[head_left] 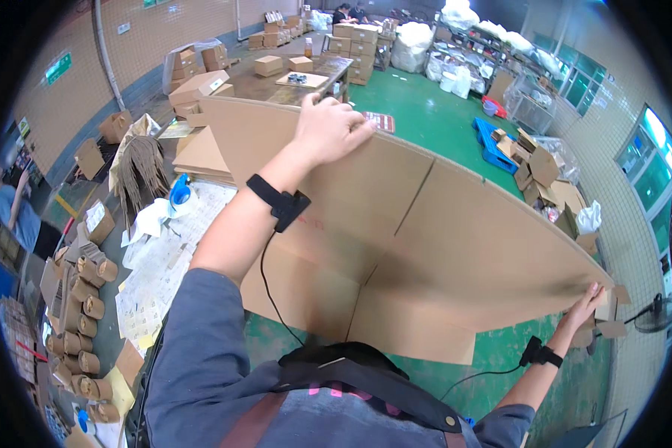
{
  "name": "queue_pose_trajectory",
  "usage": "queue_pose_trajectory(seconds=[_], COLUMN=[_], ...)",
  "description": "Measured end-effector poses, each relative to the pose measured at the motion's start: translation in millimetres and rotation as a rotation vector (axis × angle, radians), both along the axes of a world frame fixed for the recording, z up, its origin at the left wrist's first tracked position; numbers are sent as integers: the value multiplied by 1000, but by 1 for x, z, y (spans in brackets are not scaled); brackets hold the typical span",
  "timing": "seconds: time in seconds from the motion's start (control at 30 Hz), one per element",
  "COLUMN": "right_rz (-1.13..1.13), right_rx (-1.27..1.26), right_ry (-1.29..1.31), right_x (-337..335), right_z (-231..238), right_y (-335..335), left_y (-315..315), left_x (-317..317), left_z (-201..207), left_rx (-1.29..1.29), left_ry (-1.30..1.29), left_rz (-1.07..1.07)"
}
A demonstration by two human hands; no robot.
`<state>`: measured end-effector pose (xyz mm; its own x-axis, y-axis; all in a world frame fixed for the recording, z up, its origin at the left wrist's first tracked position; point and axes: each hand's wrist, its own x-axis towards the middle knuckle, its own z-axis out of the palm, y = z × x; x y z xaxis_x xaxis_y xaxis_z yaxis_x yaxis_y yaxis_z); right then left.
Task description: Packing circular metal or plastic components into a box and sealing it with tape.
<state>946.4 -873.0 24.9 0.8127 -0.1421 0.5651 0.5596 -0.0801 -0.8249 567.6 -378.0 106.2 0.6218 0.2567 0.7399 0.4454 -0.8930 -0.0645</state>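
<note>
A large, unfolded cardboard box [396, 209] stretches across the middle of the view, its wide panel tilted and its lower flaps near my body. My left hand [332, 131] grips the far top edge, fingers curled over it. At the far right corner, my right hand [586, 305] holds the same cardboard, with the thumb and fingers at the edge. Dark crease and slot lines run down the middle of the panel. Black straps with cables circle both my wrists.
To the left, a paper-covered table [157, 280] bears a blue tape dispenser [179, 192]. Rolled cardboard pieces [89, 328] are stacked beyond it. A wooden table [295, 91] with small boxes stands ahead. A blue pallet [493, 145] and opened cartons lie right, near a fan [655, 313].
</note>
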Motion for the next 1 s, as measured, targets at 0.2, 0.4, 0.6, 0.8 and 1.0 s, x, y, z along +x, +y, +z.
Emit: queue_pose_trajectory(seconds=[0.2,0.4,0.6,0.8,1.0], right_rz=[-307,56,812,1024,622], right_rx=[-485,-992,-1441,-1290,-1282], right_ry=[-367,-412,234,387,-97], right_x=[35,-22,21,10,-4], right_z=[1,90,164,157,154], right_y=[-25,54,18,40,41], left_y=[-14,-26,-69,-43,-52], left_x=[24,25,37,-21,-33], left_z=[12,-28,-36,-58,-60], left_rx=[-71,-458,-1209,-1418,-1397], left_ry=[19,-779,-1136,-1045,-973], left_rz=[84,286,41,-505,-329])
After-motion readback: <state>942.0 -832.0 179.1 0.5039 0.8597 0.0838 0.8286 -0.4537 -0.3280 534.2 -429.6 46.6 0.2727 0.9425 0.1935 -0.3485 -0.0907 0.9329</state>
